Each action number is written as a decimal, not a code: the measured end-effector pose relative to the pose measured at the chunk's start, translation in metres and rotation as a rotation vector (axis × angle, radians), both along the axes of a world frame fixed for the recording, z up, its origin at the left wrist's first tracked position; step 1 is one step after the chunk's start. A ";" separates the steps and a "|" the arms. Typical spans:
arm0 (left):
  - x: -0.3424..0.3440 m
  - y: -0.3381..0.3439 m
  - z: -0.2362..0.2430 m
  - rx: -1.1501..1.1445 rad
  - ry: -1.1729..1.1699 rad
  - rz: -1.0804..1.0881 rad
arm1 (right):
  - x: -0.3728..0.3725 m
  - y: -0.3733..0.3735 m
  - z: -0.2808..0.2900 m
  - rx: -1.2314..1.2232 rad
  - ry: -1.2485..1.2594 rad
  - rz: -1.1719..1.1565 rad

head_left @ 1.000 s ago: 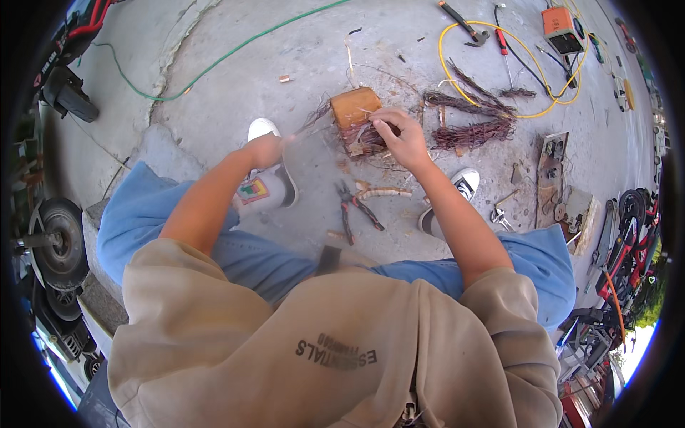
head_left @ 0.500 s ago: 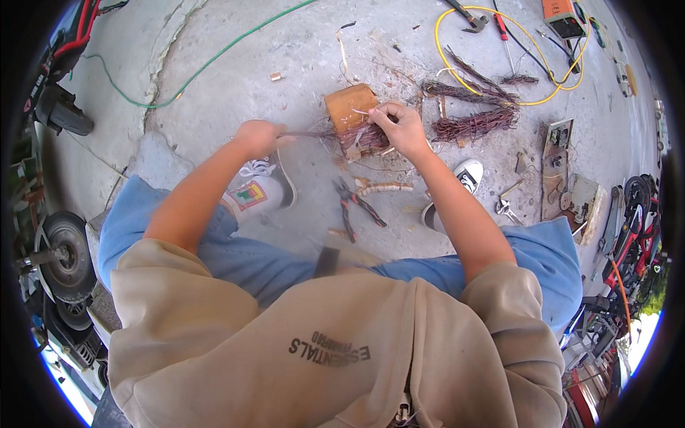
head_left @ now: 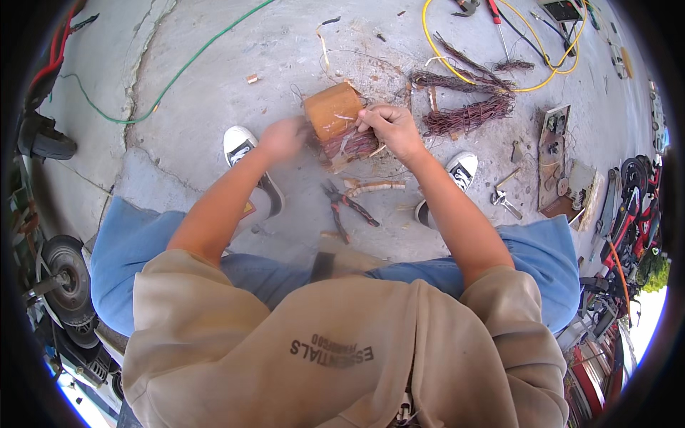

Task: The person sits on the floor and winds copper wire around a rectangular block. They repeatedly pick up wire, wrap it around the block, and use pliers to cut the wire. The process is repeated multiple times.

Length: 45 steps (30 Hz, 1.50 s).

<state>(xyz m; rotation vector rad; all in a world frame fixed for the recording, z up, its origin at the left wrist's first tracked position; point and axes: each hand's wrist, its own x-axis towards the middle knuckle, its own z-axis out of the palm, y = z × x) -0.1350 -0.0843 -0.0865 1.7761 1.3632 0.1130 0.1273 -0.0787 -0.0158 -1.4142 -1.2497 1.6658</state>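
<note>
1. A brown-wrapped block (head_left: 330,114) wound with dark red wire (head_left: 347,148) sits on the concrete at twelve o'clock from the worker. Strands would probably come away best when drawn one at a time, low and steadily, with the block pinned.
2. Snags look likely; the pliers (head_left: 342,207), at the block's six o'clock, would suit stubborn ends, and fingers should keep clear of sharp tips.
3. The right hand (head_left: 394,133), at the block's three o'clock, bends at the wrist, thumb and fingertips pinched together; whether a strand is caught between them cannot be told.
4. The left hand (head_left: 283,140), at nine o'clock, is blurred, its grip unreadable, forearm angled toward one o'clock.
</note>
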 end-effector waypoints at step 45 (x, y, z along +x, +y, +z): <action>0.012 0.067 0.098 -0.023 0.250 0.095 | 0.070 0.118 0.054 0.248 -0.121 -0.585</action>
